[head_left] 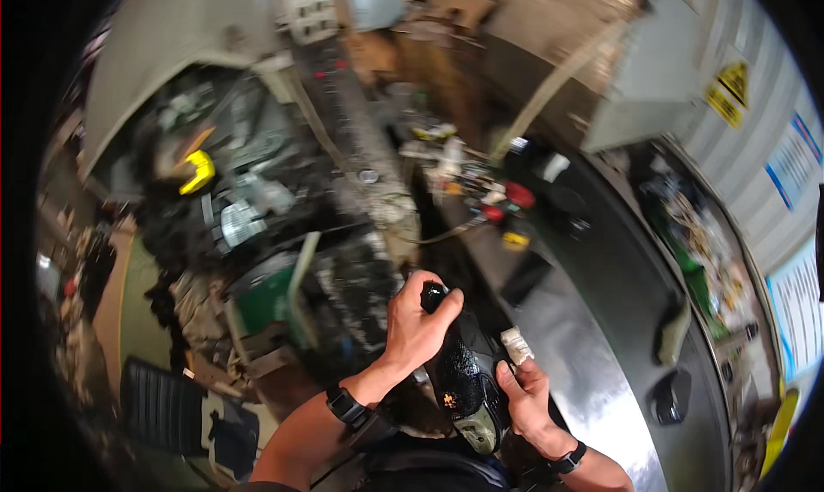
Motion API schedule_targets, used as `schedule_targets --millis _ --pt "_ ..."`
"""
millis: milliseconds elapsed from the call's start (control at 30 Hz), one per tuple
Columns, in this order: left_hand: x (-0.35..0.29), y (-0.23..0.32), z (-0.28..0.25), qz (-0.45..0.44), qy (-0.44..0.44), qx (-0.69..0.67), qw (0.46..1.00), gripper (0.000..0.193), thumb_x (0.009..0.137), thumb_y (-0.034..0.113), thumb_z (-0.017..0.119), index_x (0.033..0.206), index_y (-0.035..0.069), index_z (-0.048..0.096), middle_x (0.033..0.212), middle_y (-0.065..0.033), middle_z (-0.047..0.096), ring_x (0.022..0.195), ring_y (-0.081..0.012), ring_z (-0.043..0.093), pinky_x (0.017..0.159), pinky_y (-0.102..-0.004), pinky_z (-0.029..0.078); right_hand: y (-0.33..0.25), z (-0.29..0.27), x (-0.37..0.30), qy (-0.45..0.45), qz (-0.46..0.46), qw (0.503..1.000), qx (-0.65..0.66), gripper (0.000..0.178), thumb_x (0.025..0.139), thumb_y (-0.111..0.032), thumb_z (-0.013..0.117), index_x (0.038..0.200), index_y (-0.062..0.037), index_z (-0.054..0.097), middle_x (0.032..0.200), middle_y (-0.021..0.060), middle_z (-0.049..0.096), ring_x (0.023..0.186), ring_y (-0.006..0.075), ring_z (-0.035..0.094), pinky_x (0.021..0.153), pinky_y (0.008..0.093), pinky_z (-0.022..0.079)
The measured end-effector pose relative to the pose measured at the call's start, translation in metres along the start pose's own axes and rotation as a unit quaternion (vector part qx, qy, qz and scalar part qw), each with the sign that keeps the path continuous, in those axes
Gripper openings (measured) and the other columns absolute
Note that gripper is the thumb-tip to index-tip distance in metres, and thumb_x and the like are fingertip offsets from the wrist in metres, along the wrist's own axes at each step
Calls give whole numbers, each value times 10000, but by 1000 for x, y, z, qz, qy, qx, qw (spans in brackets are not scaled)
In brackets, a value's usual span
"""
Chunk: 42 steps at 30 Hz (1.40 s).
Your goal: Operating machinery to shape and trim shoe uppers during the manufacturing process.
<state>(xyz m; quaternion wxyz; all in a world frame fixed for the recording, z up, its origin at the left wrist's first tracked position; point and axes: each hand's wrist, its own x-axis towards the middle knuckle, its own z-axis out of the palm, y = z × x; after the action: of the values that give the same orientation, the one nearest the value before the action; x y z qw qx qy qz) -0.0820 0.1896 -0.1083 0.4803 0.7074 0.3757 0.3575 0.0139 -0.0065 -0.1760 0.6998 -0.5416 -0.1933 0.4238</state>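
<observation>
Evidently, to steady it, the left hand [415,320] curled its fingers around the neck of a glossy black bottle-like tool [459,368] near the workbench's [592,380] front edge, while the right hand [525,398] pinched a whitish wad [517,344] against its side.

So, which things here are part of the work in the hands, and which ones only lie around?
In hand:
- black tool, gripped by the left hand at its top and the right hand at its side
- white piece at the right fingertips

Lying about:
- red caps on the bench
- yellow part
- green box
- warning sign
</observation>
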Motion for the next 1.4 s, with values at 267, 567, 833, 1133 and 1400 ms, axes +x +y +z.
schedule_targets --millis 267,567,833,1133,1400 --pt "20 -28 -280 -197 104 -350 910 387 1076 419 503 1091 68 666 1023 -29 732 842 -146 700 757 -296 563 30 249 59 -156 76 982 75 184 986 -167 709 1050 5 728 965 35 748 789 87 659 723 259 527" --pt "-15 -67 -346 -196 119 -585 778 465 1058 446 464 1245 71 666 1178 -80 721 1046 -241 680 968 -399 521 71 408 111 -163 176 958 155 136 970 -105 677 1064 -12 707 974 76 742 827 168 710 738 324 596" --pt "38 -129 -364 -239 207 -587 745 433 1062 368 539 1252 -4 655 1220 -119 704 1067 -248 685 961 -400 545 95 457 160 -168 156 951 206 201 938 -4 582 1116 6 673 1055 69 701 963 179 677 893 342 565" --pt "76 -163 -370 -232 195 -641 705 396 1047 326 586 1238 -13 662 1212 -112 704 1048 -239 684 938 -388 550 89 480 191 -101 201 954 201 121 989 -28 529 910 -110 569 902 -3 596 825 145 633 781 349 592" --pt "82 -166 -357 -231 340 -543 732 234 1015 238 664 1033 4 669 1036 -71 706 914 -181 653 831 -347 527 120 467 210 -95 210 951 208 76 1007 -61 580 948 -98 609 861 -29 605 797 109 606 756 296 544"
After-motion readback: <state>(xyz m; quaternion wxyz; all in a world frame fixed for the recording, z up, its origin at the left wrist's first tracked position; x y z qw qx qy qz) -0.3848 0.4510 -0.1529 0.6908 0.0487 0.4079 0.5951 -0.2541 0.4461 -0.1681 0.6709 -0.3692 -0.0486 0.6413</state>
